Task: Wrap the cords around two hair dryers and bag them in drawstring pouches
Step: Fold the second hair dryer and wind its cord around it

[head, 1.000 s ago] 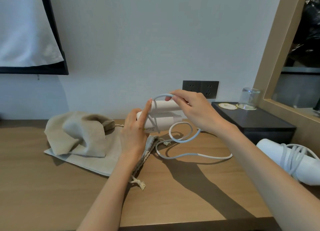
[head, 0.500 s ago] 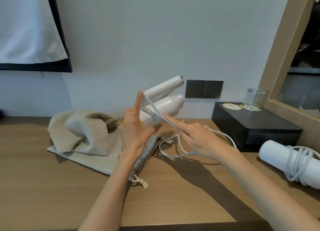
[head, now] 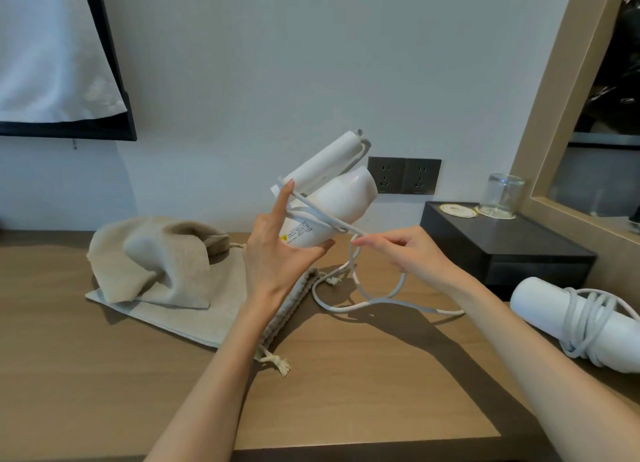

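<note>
My left hand (head: pixel 277 254) grips a folded white hair dryer (head: pixel 341 198) tilted up above the desk, its index finger raised straight along the body with the cord crossing it. My right hand (head: pixel 405 250) pinches the white cord (head: pixel 367 299) just right of the dryer; the slack loops down onto the wooden desk (head: pixel 346 375). A second white hair dryer (head: pixel 568 319) with its cord wound around it lies at the right edge. Two beige drawstring pouches lie at the left: one rumpled (head: pixel 162 257) on top of a flat one (head: pixel 214 309).
A black box (head: pixel 512 254) at the back right carries an upturned glass (head: pixel 504 195) and a coaster. Dark wall sockets (head: pixel 403 175) sit behind the dryer. A wood-framed mirror (head: pixel 561 98) rises on the right. A dark-framed white panel (head: pixel 59 56) hangs at upper left.
The dryer has been lifted and tilted upward in my left hand. My right hand came from above the dryer down to its right side, pulling the cord taut across the body.
</note>
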{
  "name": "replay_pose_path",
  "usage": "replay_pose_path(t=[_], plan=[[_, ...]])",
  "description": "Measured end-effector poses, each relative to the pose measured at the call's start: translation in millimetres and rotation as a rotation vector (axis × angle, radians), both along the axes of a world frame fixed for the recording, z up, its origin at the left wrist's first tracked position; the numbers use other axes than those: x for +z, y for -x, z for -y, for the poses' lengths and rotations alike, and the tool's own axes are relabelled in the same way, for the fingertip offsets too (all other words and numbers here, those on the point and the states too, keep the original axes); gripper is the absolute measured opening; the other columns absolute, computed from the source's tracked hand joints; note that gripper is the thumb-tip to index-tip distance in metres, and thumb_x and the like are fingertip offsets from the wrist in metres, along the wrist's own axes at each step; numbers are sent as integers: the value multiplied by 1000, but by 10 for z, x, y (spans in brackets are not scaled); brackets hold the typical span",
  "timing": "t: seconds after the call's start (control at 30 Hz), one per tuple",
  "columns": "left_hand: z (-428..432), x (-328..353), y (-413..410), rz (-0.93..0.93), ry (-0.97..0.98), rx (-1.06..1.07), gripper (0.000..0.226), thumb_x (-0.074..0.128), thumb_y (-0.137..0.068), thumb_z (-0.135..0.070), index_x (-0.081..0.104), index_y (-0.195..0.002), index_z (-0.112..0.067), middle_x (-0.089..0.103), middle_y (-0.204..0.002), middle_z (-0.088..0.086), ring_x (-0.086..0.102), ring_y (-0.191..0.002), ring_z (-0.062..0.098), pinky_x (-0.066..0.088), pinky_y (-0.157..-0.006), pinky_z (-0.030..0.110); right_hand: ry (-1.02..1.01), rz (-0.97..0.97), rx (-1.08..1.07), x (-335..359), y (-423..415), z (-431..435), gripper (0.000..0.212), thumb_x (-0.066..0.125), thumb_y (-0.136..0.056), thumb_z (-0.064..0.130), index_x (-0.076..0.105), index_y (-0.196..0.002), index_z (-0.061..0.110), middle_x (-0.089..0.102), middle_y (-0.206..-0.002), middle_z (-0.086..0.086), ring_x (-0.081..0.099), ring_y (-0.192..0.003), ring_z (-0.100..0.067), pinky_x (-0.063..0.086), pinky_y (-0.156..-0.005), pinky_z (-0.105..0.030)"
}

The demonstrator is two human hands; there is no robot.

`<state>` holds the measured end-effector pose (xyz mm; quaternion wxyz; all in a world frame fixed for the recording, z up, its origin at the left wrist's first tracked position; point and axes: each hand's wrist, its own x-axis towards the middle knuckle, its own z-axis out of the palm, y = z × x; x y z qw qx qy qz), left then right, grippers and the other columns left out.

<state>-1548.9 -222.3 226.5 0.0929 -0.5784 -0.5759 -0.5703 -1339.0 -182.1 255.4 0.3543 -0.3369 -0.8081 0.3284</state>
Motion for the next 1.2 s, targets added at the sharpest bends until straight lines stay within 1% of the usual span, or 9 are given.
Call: replay_pose_path(t=[0.13, 0.23, 0.43, 0.5, 0.67, 0.73, 0.83, 1.07, 1.2], plan=[[-3, 19, 22, 127, -71, -23, 100, 83, -55, -50, 27, -137, -49, 60, -116, 0, 51, -92, 4, 37, -72, 22, 195, -12, -24, -16, -174, -135, 37, 57, -80, 48, 66, -70, 14, 32, -46, 3, 26, -42, -10, 27, -48, -26], [-10, 25, 96, 159, -151, -30, 99, 84, -56, -51, 28, -138, -43, 59, -120, 1, 43, -95, -8, 36, -74, 17, 345, -72, -122, -15, -330, -246, 43, 65, -71, 51, 54, -65, 9, 27, -49, 0, 23, -42, -11, 22, -49, -27], [-14, -35, 23, -79, -272, -226, 89, 81, -61, -48, 32, -135, -40, 54, -110, -1, 48, -94, -2, 38, -75, 9, 453, -66, -303, 175, -278, -381, 82, 81, -58, 46, 60, -115, -10, 31, -59, -1, 23, -51, -12, 24, -50, -26], [-15, -54, 33, -199, -254, -244, 83, 76, -63, -49, 32, -134, -41, 58, -109, 6, 49, -92, -1, 39, -71, 11, 410, -101, -357, 282, -330, -396, 74, 82, -63, 39, 60, -112, -12, 35, -61, -3, 27, -53, -13, 27, -54, -27], [7, -82, 27, -370, -286, -260, 76, 70, -69, -51, 33, -134, -39, 57, -114, 8, 55, -92, 11, 50, -66, 25, 397, -186, -302, 601, -404, -329, 4, 69, -84, 13, 65, -82, 14, 38, -64, -1, 32, -46, -7, 31, -52, -21], [26, -87, 17, -413, -299, -248, 79, 77, -66, -45, 33, -132, -41, 52, -117, 2, 58, -87, 16, 52, -63, 28, 457, -283, -279, 703, -444, -320, 12, 58, -91, 11, 63, -80, 14, 39, -62, 1, 29, -41, -5, 29, -48, -17], [24, -99, 39, -491, -277, -225, 93, 89, -57, -33, 34, -130, -44, 47, -119, -3, 64, -82, 23, 54, -59, 32, 479, -324, -198, 862, -499, -271, 25, 66, -85, 31, 61, -65, 18, 35, -53, 7, 25, -43, -6, 25, -45, -15], [-54, -178, 144, -669, -180, -170, 91, 85, -66, -12, 37, -135, -47, 59, -119, 9, 61, -95, 23, 53, -59, 33, 326, 21, -119, 1081, -417, -148, 27, 57, -94, 26, 72, -99, 5, 21, -54, 6, 16, -44, -7, 11, -45, -22], [-45, -180, 176, -748, -154, -95, 79, 68, -75, -2, 40, -136, -44, 52, -116, 8, 55, -95, 24, 51, -49, 34, 378, 325, -76, 1205, -355, -27, 29, 50, -98, 26, 69, -112, 9, 23, -55, 5, 14, -44, -7, 11, -40, -20]])
